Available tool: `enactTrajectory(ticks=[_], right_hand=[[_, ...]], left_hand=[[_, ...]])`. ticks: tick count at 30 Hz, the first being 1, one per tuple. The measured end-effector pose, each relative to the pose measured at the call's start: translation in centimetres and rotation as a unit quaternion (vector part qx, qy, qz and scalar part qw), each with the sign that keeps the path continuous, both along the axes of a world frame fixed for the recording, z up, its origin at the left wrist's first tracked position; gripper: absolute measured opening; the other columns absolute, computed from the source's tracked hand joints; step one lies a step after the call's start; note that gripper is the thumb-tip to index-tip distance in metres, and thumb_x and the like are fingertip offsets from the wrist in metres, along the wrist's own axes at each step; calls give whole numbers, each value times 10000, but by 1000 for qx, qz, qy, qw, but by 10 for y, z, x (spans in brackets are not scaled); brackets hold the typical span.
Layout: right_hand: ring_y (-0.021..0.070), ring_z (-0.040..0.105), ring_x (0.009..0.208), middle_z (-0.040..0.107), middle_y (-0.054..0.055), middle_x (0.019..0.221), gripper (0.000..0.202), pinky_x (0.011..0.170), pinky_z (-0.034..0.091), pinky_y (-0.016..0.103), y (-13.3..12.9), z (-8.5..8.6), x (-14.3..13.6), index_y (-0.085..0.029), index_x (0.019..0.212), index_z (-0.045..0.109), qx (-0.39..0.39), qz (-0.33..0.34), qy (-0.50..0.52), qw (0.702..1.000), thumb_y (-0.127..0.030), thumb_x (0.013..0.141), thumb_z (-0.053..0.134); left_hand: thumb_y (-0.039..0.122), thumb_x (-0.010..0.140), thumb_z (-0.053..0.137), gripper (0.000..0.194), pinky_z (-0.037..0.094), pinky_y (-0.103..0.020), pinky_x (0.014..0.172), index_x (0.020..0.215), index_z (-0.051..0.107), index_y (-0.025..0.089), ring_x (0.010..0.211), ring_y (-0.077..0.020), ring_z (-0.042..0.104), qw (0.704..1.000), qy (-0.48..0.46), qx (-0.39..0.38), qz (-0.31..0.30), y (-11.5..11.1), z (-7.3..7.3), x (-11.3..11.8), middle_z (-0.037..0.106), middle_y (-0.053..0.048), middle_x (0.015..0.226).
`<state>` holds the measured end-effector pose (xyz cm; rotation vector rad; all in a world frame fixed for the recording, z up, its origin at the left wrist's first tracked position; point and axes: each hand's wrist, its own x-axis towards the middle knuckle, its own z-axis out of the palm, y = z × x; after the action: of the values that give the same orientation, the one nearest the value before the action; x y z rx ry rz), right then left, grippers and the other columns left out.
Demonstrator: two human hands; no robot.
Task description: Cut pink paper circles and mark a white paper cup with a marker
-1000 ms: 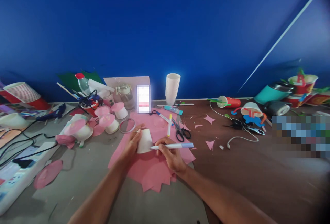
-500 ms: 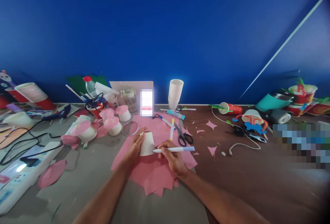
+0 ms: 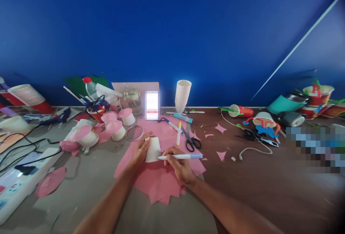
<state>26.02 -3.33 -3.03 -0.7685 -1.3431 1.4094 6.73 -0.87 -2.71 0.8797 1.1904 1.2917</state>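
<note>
My left hand (image 3: 141, 149) grips a small white piece (image 3: 153, 150), perhaps a paper cup, by its left side. Between the fingers of my right hand (image 3: 176, 164) is a white marker with a pale violet end (image 3: 188, 156); its tip meets the lower right edge of the white piece. Both hands are above pink paper sheets (image 3: 159, 185) with jagged edges. Black-handled scissors (image 3: 192, 144), a yellow-and-white marker (image 3: 179, 134) and a light blue marker (image 3: 183, 118) lie beyond my right hand.
Pink-topped white cups (image 3: 115, 129) and a power strip (image 3: 21, 183) are at the left. White stacked cups (image 3: 182, 95) stand by the blue wall, near a lit phone (image 3: 152, 105). Pink scraps (image 3: 221, 128), a red cup (image 3: 246, 111) and a white cable (image 3: 256, 149) lie to the right.
The marker tip has shifted slightly left, onto the lower right edge of the white piece. The view has shifted a little; both hands keep their hold.
</note>
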Motion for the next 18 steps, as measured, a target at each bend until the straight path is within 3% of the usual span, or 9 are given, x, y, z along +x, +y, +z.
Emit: enactTrajectory(ticks=[12,18], right_hand=[[186,570,621,654,3,672,568,584,468,313,-1,4,1,-264,868,707,-7,13,-12,1000,-827,943,713],[207,619,634,661,-6,642,512,629,527,345,3,2,3,-269,879,715,-21,-28,6,999,-774,955,736]], left_hand=[[691,835,830,648,533,-309,576,1305,735,255,679,-201,654,1000,7,-9,12,0,-2,2,813,-71,1039],[666,799,877,699,468,-272,516,1313,752,209,658,-177,639,1000,7,-14,26,-2,5,3,828,-96,1084]])
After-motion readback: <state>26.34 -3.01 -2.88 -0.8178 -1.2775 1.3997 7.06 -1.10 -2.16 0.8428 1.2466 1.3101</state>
